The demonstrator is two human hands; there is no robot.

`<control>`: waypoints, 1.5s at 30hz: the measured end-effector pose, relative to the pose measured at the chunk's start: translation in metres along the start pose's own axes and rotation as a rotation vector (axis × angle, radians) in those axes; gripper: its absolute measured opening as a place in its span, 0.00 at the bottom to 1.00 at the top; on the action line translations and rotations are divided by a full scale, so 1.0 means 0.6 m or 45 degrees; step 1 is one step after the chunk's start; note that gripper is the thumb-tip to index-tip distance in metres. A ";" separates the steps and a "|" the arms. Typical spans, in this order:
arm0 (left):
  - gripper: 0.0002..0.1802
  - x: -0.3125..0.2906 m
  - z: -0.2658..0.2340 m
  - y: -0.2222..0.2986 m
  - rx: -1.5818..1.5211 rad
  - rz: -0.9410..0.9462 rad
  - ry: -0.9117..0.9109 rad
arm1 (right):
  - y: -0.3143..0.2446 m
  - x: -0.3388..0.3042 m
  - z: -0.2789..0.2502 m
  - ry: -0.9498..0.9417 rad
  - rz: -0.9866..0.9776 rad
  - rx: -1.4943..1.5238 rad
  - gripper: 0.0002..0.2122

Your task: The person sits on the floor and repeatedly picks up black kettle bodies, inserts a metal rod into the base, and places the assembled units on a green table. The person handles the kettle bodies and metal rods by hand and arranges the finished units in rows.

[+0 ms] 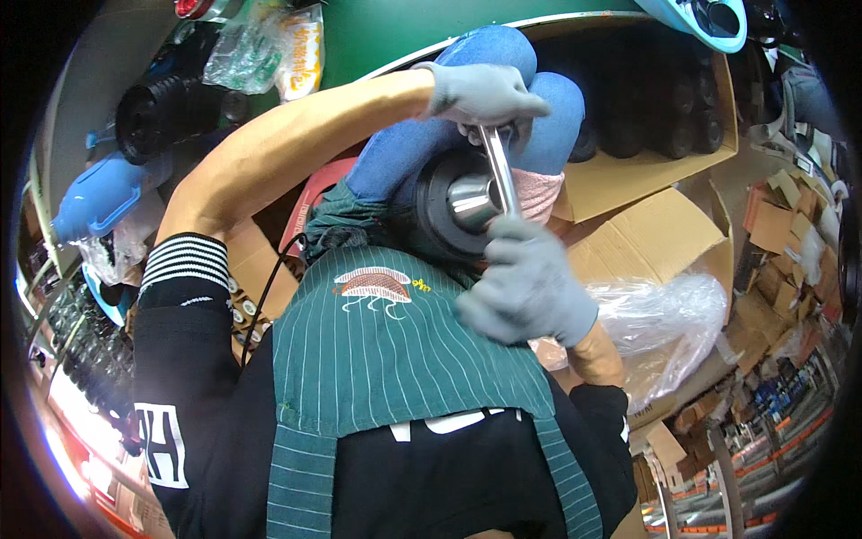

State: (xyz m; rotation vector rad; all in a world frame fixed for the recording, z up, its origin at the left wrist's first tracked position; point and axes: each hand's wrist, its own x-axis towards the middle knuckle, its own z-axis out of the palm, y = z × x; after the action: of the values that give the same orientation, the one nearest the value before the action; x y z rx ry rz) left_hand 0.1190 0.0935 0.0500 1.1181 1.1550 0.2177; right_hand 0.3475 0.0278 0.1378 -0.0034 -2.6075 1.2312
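Both of my hands wear grey gloves. My left hand [485, 94] is closed around the far end of a shiny metal bar [502, 171], above my knees. Lower down, my right hand [525, 283] is closed at the bar's near end, its fingers curled and partly blurred by motion. Beside the bar, between my thighs, sits a round black part [435, 208] with a polished metal cylinder [472, 194] rising from its middle. Whether the bar joins that cylinder cannot be made out. Pink cloth [539, 194] lies against the black part's right side.
An open cardboard box [660, 175] holding several black round parts stands ahead on the right. Clear plastic wrap [660, 314] lies near my right forearm. A green table [395, 31] spans the far side, with plastic bags [301, 54] on it. Black parts [148, 117] are stacked left.
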 end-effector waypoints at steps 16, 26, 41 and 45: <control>0.23 0.091 0.075 0.008 0.202 1.118 0.352 | 0.033 0.107 0.021 0.471 0.053 1.289 0.20; 0.18 -0.312 0.005 0.112 0.730 0.384 0.644 | 0.105 0.143 0.060 1.371 0.211 2.556 0.48; 0.29 -0.202 0.206 0.037 1.818 -0.265 1.040 | 0.139 0.156 0.064 1.363 0.230 2.397 0.44; 0.29 -0.227 0.208 0.062 1.763 -0.356 1.047 | 0.164 0.029 0.031 1.731 -0.214 2.123 0.31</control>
State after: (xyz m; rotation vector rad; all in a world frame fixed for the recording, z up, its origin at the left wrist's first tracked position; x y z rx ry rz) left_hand 0.1726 -0.0505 0.1587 2.1166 2.3096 -0.4912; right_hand 0.3159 0.0787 0.0554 -0.2016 -0.1487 1.8663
